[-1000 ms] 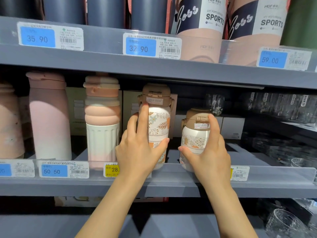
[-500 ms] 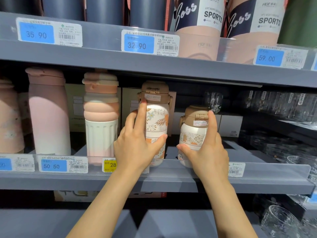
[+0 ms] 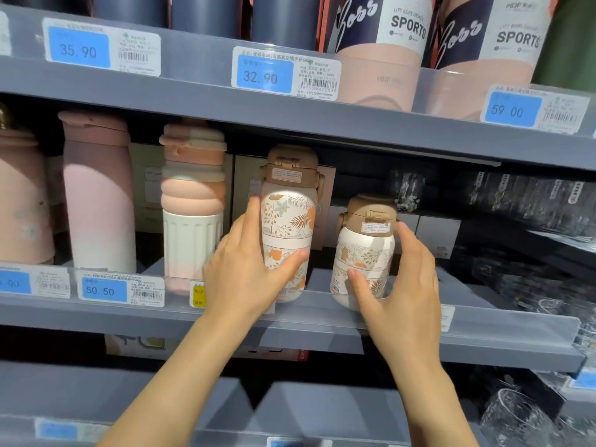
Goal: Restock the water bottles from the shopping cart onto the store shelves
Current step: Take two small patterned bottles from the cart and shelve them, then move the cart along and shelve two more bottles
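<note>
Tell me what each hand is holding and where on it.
The left hand grips the taller floral bottle around its lower body. The right hand grips the shorter floral bottle around its body, fingertips near the cap.

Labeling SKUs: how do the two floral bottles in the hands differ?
The tall floral bottle, gripped by the left hand, stands clearly higher than the short floral bottle, gripped by the right hand. The tall one's leaf print is bolder orange; the short one's is paler. Both stand upright, with tan latch lids, cream bodies and a lid sticker.
</note>
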`<state>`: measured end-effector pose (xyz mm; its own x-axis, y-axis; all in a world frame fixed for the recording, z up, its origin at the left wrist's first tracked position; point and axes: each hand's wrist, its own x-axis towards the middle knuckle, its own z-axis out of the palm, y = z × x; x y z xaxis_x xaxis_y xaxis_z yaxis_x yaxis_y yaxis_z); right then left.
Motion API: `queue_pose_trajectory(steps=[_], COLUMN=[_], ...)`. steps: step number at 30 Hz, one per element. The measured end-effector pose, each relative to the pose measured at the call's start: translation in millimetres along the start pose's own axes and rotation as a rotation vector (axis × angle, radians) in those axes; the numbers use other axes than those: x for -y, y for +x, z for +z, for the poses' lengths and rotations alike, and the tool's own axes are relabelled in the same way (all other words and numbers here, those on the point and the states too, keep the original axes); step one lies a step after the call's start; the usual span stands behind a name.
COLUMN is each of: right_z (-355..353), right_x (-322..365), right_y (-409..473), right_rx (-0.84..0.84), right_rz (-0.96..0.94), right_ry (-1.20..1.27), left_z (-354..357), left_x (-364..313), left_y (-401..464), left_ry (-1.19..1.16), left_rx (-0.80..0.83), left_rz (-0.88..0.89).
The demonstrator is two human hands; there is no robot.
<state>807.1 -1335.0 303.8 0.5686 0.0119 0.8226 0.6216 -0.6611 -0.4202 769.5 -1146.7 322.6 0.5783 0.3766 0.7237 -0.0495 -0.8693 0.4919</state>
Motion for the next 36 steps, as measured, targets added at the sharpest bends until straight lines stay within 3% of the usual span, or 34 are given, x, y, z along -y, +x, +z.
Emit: queue_pose_trajectory(steps=[7, 12, 19, 23, 26, 31, 36], right_z=[4.2, 46.8, 133.1, 176.5, 201.6, 235.3, 263.9], right_x=[61.1, 155.7, 333.6, 425.3, 477.6, 545.4, 603.9], right_y=[-33.6, -95.5, -240.7, -319.3, -378.2, -452.4, -501.9], right_rx=[-0.05, 0.189, 0.741, 0.967, 1.103, 1.485, 1.637], right_rz=[-0.097, -0.099, 0.013, -0.064, -0.162, -0.283, -0.319], right_ry=[0.095, 0.337, 0.552, 0.571, 0.564, 0.517, 0.482], left_z=[-48.5, -133.5, -304.4, -396.7, -454.9, -523.1, -571.3], left_x=[35.4, 116.4, 298.7, 370.6, 410.5, 453.8, 473.6], left_y=[-43.9, -93.1, -211.2, -290.4, -350.4, -434.4, -468.3], left_ry=[-0.084, -0.079, 0.124, 0.259, 0.313, 0.321, 0.373], left_rx=[-0.134, -0.119, -0.009, 0.02, 0.056, -0.015, -0.099], left_rz=[0.244, 0.226, -0.173, -0.464, -0.702, -1.009, -1.121])
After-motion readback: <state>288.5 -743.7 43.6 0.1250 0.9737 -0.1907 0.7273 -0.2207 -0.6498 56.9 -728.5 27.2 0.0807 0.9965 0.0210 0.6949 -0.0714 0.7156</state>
